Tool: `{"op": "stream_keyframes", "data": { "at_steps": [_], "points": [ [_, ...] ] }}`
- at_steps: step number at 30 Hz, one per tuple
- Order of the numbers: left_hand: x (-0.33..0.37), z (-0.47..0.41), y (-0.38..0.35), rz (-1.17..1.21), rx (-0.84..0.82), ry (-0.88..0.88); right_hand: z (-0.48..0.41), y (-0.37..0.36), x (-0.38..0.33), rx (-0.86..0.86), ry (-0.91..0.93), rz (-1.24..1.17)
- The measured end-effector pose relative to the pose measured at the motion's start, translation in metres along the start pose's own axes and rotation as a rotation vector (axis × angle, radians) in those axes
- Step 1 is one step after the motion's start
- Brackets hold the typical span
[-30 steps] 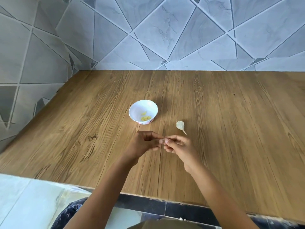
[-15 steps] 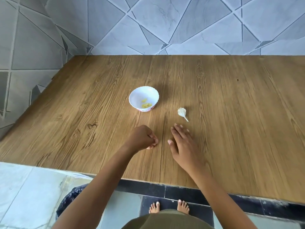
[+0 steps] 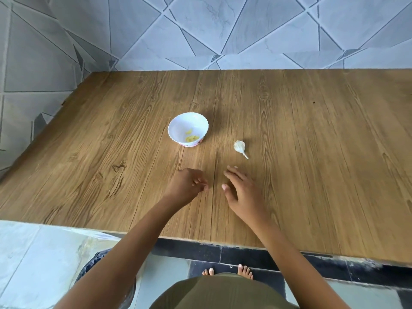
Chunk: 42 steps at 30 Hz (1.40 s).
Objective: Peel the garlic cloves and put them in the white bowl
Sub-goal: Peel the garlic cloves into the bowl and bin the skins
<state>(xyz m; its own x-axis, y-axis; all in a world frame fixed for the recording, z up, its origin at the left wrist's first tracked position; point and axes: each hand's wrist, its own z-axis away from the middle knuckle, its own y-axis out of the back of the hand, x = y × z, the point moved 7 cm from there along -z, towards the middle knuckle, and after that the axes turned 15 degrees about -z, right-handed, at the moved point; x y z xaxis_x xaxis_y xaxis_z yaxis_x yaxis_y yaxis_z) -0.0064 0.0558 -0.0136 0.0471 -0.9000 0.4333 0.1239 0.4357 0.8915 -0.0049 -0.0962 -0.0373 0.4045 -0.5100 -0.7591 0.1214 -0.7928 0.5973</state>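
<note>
Over the desk (image 3: 312,152) the left hand (image 3: 189,184) is curled, round what I cannot tell, and the right hand (image 3: 243,190) is spread, fingers straight, near the garlic (image 3: 239,146) lying beside the bowl (image 3: 178,128) of yellow bits (image 3: 192,138).

Item: one view, head-worn, wide-angle. We look forward and down from above the near edge of the table (image 3: 312,152), close over our left hand (image 3: 187,186) and right hand (image 3: 242,190), toward the tiled wall (image 3: 200,30).
</note>
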Motion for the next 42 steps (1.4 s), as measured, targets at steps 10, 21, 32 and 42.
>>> {"op": "stream_keyframes", "data": {
  "at_steps": [10, 21, 32, 42],
  "points": [
    [-0.006, 0.010, -0.002, 0.746, -0.162, 0.128, -0.006, -0.012, -0.016, -0.168, -0.577, -0.974],
    [-0.013, 0.016, -0.008, 0.871, -0.366, 0.260, -0.027, -0.005, -0.046, -0.201, 0.061, -0.513],
    [-0.002, 0.015, 0.020, 0.212, 0.150, -0.206, -0.017, -0.031, -0.015, -0.363, -0.803, -1.100],
    [-0.014, 0.017, 0.024, 0.206, 0.267, -0.180, -0.017, -0.021, -0.010, -0.270, -0.679, -0.812]
  ]
}}
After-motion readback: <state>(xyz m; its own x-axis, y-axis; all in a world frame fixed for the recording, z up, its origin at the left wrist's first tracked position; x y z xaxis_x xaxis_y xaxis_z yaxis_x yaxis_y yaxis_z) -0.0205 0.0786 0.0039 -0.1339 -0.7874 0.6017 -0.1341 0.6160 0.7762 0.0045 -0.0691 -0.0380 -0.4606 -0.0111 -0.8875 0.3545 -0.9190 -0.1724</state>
